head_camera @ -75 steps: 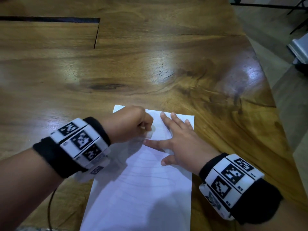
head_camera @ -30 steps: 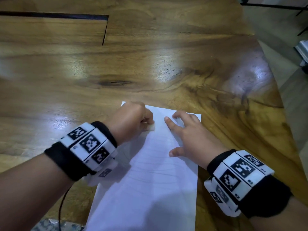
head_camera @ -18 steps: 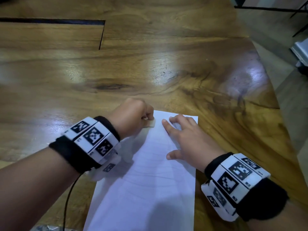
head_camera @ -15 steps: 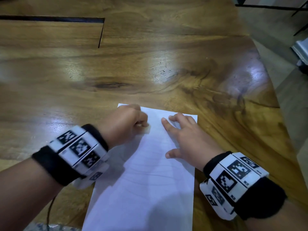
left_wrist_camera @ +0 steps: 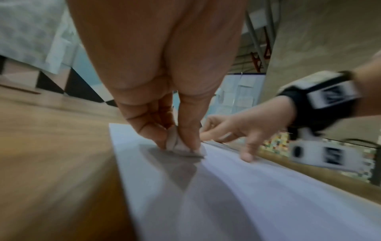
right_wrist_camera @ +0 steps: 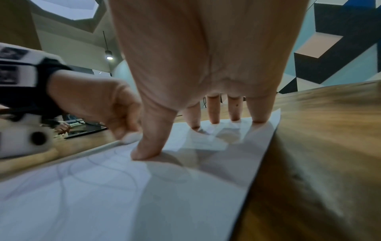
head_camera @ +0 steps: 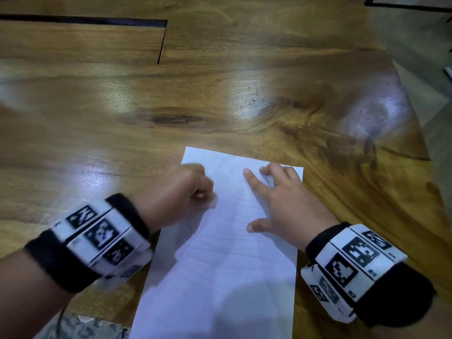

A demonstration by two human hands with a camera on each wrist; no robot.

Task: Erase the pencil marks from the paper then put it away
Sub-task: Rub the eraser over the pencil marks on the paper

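A white sheet of paper (head_camera: 220, 265) with faint curved pencil lines lies on the wooden table (head_camera: 122, 118). My left hand (head_camera: 181, 192) pinches a small white eraser (left_wrist_camera: 177, 145) and presses it on the sheet near its far left corner. In the right wrist view the eraser (right_wrist_camera: 131, 138) shows beside my thumb. My right hand (head_camera: 276, 196) lies on the sheet's far right part, its spread fingers (right_wrist_camera: 214, 112) and thumb pressing the paper (right_wrist_camera: 103, 195) flat. The left hand is blurred.
The table's right edge (head_camera: 420, 143) curves away close to the paper, with floor beyond it. A dark slot (head_camera: 161, 42) runs across the tabletop at the far left. A cable (head_camera: 58, 321) hangs by my left forearm.
My left hand has been rubbing the eraser back and forth over the sheet's far left part; it is now slightly nearer me. The right hand has kept its place on the paper.
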